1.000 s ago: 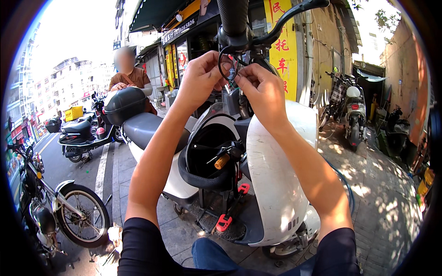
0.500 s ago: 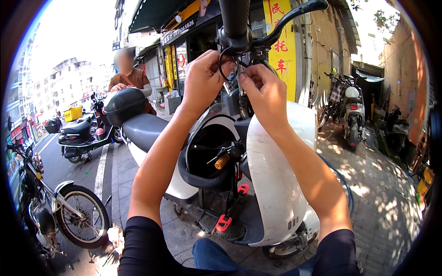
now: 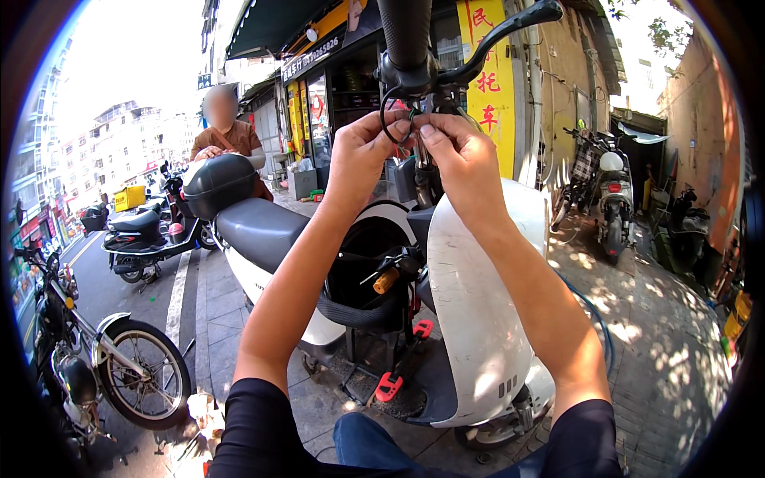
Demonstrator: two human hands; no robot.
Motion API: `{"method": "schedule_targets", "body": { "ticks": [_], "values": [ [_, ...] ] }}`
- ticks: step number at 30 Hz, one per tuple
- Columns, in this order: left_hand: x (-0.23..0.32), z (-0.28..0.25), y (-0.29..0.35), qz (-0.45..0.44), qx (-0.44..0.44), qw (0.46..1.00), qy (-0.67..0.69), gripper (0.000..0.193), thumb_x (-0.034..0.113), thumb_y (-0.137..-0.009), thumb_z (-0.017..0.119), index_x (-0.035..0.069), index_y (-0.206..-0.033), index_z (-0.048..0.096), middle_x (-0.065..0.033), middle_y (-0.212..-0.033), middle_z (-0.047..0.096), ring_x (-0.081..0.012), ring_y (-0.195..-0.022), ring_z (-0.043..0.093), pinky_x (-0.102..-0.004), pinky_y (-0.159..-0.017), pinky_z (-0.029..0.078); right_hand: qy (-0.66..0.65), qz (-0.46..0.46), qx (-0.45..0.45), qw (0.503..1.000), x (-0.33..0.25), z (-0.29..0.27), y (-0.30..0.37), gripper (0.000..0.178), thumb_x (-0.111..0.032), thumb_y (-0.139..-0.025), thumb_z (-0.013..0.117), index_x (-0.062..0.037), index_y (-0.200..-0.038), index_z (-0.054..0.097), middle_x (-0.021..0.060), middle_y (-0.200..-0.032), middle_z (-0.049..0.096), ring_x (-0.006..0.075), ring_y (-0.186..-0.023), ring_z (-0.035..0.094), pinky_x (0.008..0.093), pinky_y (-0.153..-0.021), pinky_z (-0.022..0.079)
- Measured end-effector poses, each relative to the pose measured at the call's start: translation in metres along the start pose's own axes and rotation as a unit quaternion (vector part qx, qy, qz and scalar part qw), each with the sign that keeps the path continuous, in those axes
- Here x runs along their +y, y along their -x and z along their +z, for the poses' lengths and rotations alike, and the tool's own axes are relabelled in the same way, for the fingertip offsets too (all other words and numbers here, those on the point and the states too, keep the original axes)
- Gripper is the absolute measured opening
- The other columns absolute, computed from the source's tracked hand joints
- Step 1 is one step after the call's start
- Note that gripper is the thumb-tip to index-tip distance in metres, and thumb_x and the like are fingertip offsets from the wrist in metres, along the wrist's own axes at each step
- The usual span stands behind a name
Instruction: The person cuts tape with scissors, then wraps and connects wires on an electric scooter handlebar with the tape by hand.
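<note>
Just below the handlebar (image 3: 406, 40) of a white scooter (image 3: 478, 319), both my hands are closed in a fingertip pinch, nearly touching. My left hand (image 3: 362, 159) grips thin wires (image 3: 412, 116), which look dark with a hint of green. On the other side, my right hand (image 3: 460, 159) pinches the same wires between thumb and index finger. A black cable (image 3: 383, 107) loops down from the handlebar beside my left fingertips. The brake lever (image 3: 510, 30) reaches out above my right hand. My fingers hide the wire ends.
Below my forearms are the scooter's black seat (image 3: 259, 227), an orange-handled piece (image 3: 386, 280) and a red footrest (image 3: 389, 387). A person (image 3: 227, 135) leans on the black top box (image 3: 217, 185). A motorcycle wheel (image 3: 147, 374) stands at left, a parked scooter (image 3: 613, 191) at right.
Both hands have come lower and closer together, their fingertips now meeting at the wires. My left hand has moved down and slightly right.
</note>
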State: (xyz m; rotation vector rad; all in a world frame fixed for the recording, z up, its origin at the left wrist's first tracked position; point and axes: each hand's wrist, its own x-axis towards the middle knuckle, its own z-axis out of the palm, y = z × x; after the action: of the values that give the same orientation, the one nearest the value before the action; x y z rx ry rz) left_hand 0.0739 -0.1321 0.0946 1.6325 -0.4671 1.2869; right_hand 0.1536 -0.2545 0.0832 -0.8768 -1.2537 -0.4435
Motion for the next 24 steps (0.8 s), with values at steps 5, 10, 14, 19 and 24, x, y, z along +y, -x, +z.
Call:
{"method": "schedule_targets", "body": {
  "ticks": [5, 10, 14, 19, 24],
  "values": [
    [0.005, -0.019, -0.008, 0.008, -0.072, 0.990, -0.117, 0.024, 0.020, -0.093, 0.064, -0.002, -0.104, 0.065, -0.0023, -0.085, 0.066, -0.0085, -0.076, 0.061, -0.0241, -0.070, 0.049, -0.012, 0.037, -0.019, 0.999, -0.007, -0.002, -0.004, 0.021, -0.014, -0.089, 0.062, 0.0055, -0.096, 0.067, 0.0085, -0.078, 0.066, 0.0110, -0.072, 0.061, 0.0256, -0.066, 0.047],
    [0.011, -0.019, -0.014, -0.067, -0.100, 0.989, -0.080, 0.022, 0.020, -0.092, 0.065, 0.000, -0.103, 0.066, -0.0017, -0.085, 0.066, -0.0085, -0.076, 0.061, -0.0244, -0.072, 0.049, 0.029, 0.019, -0.027, 0.999, -0.010, -0.001, -0.012, 0.020, -0.015, -0.086, 0.064, 0.0051, -0.089, 0.066, 0.0071, -0.070, 0.066, 0.0098, -0.063, 0.057, 0.0247, -0.061, 0.046],
    [0.004, -0.020, -0.011, -0.063, -0.104, 0.991, -0.049, 0.024, 0.018, -0.091, 0.066, 0.000, -0.107, 0.066, -0.0021, -0.089, 0.068, -0.0089, -0.079, 0.062, -0.0251, -0.074, 0.050, 0.043, 0.040, -0.035, 0.998, -0.010, -0.002, -0.012, 0.019, -0.013, -0.086, 0.064, 0.0056, -0.089, 0.066, 0.0079, -0.072, 0.067, 0.0103, -0.064, 0.060, 0.0246, -0.061, 0.046],
    [-0.001, -0.022, -0.014, -0.078, -0.126, 0.989, -0.028, 0.023, 0.018, -0.091, 0.065, 0.000, -0.106, 0.066, -0.0016, -0.090, 0.068, -0.0095, -0.081, 0.063, -0.0253, -0.076, 0.050, -0.016, 0.004, -0.031, 0.999, 0.001, -0.002, -0.016, 0.020, -0.013, -0.086, 0.063, 0.0066, -0.090, 0.067, 0.0093, -0.071, 0.068, 0.0104, -0.063, 0.061, 0.0243, -0.059, 0.046],
    [-0.009, -0.025, -0.019, -0.075, -0.143, 0.987, 0.022, 0.021, 0.018, -0.092, 0.062, 0.001, -0.105, 0.064, -0.0034, -0.094, 0.068, -0.0115, -0.082, 0.063, -0.0265, -0.078, 0.050, -0.003, 0.026, -0.035, 0.999, -0.010, 0.000, -0.018, 0.021, -0.014, -0.085, 0.065, 0.0063, -0.086, 0.066, 0.0089, -0.071, 0.068, 0.0100, -0.061, 0.061, 0.0246, -0.058, 0.046]
  ]
}}
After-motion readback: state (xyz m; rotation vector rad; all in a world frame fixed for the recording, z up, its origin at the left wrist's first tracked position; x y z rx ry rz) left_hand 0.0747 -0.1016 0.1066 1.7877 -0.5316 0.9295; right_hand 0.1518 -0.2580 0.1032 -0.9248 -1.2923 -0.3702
